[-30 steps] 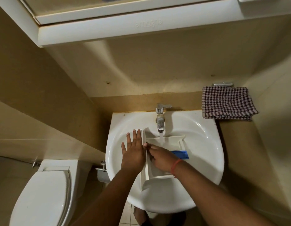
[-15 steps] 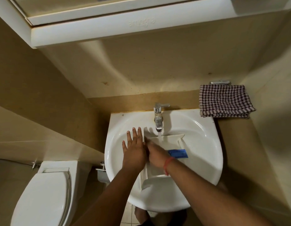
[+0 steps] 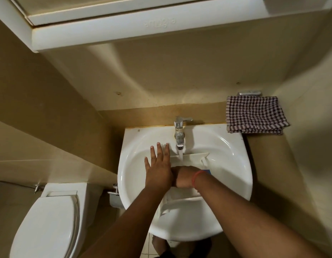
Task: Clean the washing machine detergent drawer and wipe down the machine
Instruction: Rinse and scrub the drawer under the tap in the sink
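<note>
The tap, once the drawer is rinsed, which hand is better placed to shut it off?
Probably the left hand: it lies open, its fingertips just left of the tap. The right hand is down inside the drawer.

A white sink [image 3: 226, 164] holds the white detergent drawer [image 3: 191, 157], which lies in its basin under running water from the tap [image 3: 180, 135]. A checked cloth [image 3: 254, 114] hangs just beside the sink's back right corner.

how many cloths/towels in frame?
1. A checkered cloth lies folded on the ledge right of the sink, beside the tap. Both hands hide part of the drawer, so another may be hidden.
</note>
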Demonstrator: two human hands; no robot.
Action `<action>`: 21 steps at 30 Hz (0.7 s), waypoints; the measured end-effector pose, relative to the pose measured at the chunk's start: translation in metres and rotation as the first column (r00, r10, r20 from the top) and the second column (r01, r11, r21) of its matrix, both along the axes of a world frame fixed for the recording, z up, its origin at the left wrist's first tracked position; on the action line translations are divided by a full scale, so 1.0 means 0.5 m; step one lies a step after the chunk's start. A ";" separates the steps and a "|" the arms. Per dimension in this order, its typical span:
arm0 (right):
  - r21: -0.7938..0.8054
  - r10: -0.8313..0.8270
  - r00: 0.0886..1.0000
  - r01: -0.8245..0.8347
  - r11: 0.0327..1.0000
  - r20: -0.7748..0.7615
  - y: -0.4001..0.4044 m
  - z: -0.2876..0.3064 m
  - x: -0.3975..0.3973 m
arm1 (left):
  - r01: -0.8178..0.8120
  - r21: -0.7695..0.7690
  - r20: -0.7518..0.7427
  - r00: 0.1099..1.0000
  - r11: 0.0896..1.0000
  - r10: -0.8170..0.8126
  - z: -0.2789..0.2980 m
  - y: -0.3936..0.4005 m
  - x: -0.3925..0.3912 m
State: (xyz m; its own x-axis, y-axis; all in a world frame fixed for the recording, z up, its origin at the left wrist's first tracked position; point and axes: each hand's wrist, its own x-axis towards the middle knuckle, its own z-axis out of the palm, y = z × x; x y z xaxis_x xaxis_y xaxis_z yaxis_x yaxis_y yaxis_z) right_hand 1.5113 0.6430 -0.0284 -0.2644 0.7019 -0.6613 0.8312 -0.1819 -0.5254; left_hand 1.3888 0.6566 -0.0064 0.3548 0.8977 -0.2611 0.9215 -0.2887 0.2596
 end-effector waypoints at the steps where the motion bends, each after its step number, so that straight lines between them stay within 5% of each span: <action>1: -0.028 0.044 0.998 -0.043 0.999 0.054 0.001 -0.002 0.019 | -0.009 -0.004 -0.002 1.000 1.000 0.009 0.000 -0.001 -0.001; 6: -0.155 0.140 0.944 -0.097 0.983 0.299 0.010 0.004 0.094 | -0.065 -0.013 0.033 0.997 0.998 0.065 -0.003 -0.005 -0.001; 11: 0.295 -0.110 0.978 0.055 0.954 0.175 0.022 0.023 0.031 | -0.087 -0.083 0.087 0.992 0.993 0.094 0.008 -0.004 0.000; 15: 0.398 -0.141 0.990 0.136 0.907 -0.016 -0.019 0.008 0.003 | -0.082 -0.130 0.137 0.985 0.988 0.100 0.012 -0.001 0.002; 21: 0.506 -0.180 0.963 0.056 0.861 0.200 -0.023 -0.023 0.023 | -0.087 -0.074 0.092 0.991 0.993 0.094 0.007 -0.004 -0.003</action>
State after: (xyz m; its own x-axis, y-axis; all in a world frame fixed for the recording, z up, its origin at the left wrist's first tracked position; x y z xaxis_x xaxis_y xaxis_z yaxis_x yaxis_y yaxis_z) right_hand 1.5226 0.6313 -0.0399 -0.0418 0.9665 -0.2531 0.9285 -0.0559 -0.3670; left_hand 1.3874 0.6547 -0.0031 0.2989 0.9082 -0.2929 0.9133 -0.1832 0.3639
